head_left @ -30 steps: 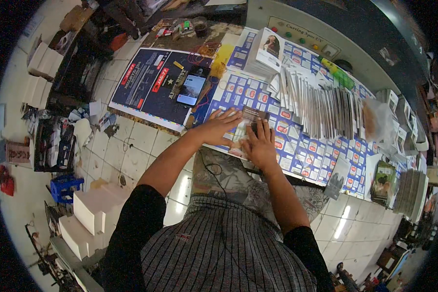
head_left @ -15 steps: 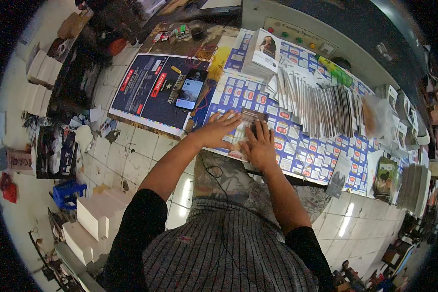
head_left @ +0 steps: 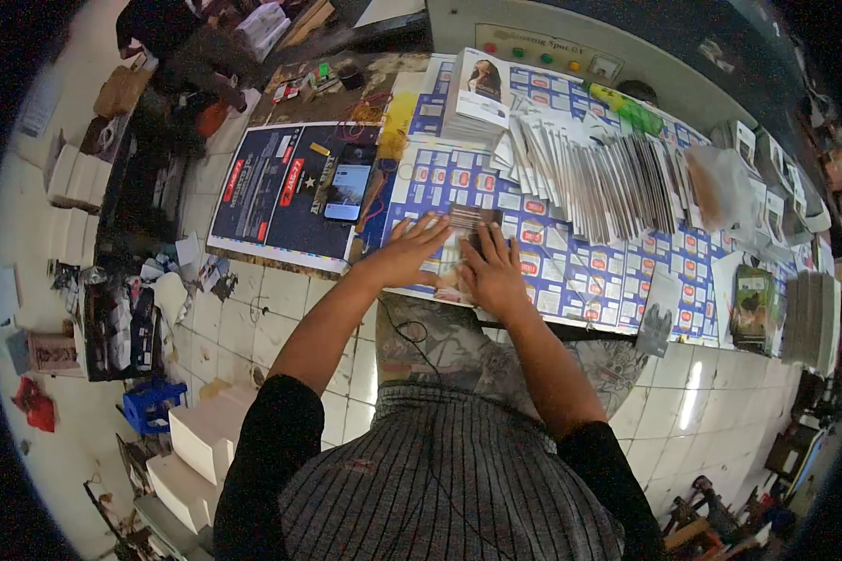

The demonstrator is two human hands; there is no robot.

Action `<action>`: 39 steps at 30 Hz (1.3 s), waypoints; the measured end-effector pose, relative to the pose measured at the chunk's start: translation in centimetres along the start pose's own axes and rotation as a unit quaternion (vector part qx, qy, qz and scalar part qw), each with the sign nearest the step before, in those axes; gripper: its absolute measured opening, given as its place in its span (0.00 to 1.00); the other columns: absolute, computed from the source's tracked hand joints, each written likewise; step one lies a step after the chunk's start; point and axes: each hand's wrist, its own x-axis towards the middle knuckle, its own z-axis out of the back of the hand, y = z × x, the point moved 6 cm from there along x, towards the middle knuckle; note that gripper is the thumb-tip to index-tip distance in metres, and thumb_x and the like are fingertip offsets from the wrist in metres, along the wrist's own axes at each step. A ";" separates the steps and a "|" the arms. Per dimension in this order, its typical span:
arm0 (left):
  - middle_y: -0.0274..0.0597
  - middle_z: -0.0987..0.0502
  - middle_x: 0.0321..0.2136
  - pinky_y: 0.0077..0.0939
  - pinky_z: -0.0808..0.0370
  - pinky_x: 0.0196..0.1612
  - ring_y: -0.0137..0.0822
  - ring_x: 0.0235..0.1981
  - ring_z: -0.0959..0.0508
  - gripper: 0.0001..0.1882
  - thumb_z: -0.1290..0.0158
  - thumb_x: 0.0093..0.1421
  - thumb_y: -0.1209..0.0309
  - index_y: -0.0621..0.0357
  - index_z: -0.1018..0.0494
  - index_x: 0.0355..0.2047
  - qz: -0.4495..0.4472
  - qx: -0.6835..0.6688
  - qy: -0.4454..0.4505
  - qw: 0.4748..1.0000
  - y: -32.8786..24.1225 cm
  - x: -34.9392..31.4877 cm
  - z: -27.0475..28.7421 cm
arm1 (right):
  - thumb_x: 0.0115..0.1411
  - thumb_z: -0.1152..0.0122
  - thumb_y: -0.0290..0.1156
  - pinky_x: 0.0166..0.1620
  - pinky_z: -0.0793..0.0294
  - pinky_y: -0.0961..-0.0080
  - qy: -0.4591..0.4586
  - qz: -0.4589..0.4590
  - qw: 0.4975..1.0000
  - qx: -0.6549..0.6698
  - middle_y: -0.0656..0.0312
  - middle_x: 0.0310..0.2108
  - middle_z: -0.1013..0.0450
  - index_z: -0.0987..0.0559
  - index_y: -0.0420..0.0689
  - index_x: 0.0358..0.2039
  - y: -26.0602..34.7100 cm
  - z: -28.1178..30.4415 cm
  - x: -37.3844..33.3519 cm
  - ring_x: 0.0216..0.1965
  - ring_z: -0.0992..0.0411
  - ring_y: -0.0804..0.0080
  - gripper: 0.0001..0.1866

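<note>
A small leaflet with a dark printed top (head_left: 468, 217) lies flat on the blue-and-white printed sheet (head_left: 571, 299) at the table's front edge. My left hand (head_left: 410, 255) rests palm down at the leaflet's left side, fingers spread. From the right, my right hand (head_left: 493, 278) lies over the leaflet with fingers stretched out flat; it covers part of it. Beyond them stretches a long fanned row of folded leaflets (head_left: 608, 187), beside a stack of white printed leaflets (head_left: 477, 103). A lit phone (head_left: 348, 194) lies left of my hands.
The phone sits on a dark printed poster (head_left: 253, 201). A green bottle (head_left: 641, 117) and a clear plastic bag (head_left: 723, 192) are behind and right of the row. Piles of printed cards (head_left: 753, 304) stand at the right end. Another person (head_left: 192, 61) is at the upper left.
The view has shifted slightly, so the table appears further left. Both hands stay on the leaflet with little change in pose. More of the person at the upper left shows.
</note>
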 end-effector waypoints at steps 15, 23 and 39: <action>0.50 0.49 0.71 0.70 0.53 0.66 0.52 0.72 0.50 0.58 0.34 0.44 0.40 0.42 0.47 0.71 0.030 0.058 0.008 0.998 -2.7 0.7 1.6 | 0.59 0.36 0.41 0.63 0.42 0.46 -0.051 -0.251 0.966 -0.047 0.45 0.57 0.33 0.33 0.43 0.64 -12.2 5.9 -8.8 0.61 0.38 0.43 0.34; 0.54 0.45 0.68 0.79 0.55 0.63 0.59 0.69 0.47 0.60 0.30 0.37 0.41 0.31 0.46 0.71 0.053 0.097 0.033 0.993 -3.4 2.1 1.2 | 0.58 0.34 0.34 0.44 0.25 0.56 -0.054 -0.184 0.974 0.120 0.46 0.47 0.30 0.29 0.48 0.62 -7.3 7.1 -4.6 0.42 0.27 0.46 0.30; 0.51 0.55 0.72 0.78 0.54 0.64 0.57 0.72 0.54 0.58 0.30 0.44 0.47 0.26 0.51 0.72 0.102 0.083 0.119 0.984 -4.0 3.0 2.2 | 0.61 0.41 0.36 0.46 0.24 0.57 -0.062 -0.167 0.981 -0.074 0.58 0.45 0.24 0.25 0.59 0.58 -9.8 6.3 3.4 0.48 0.26 0.57 0.23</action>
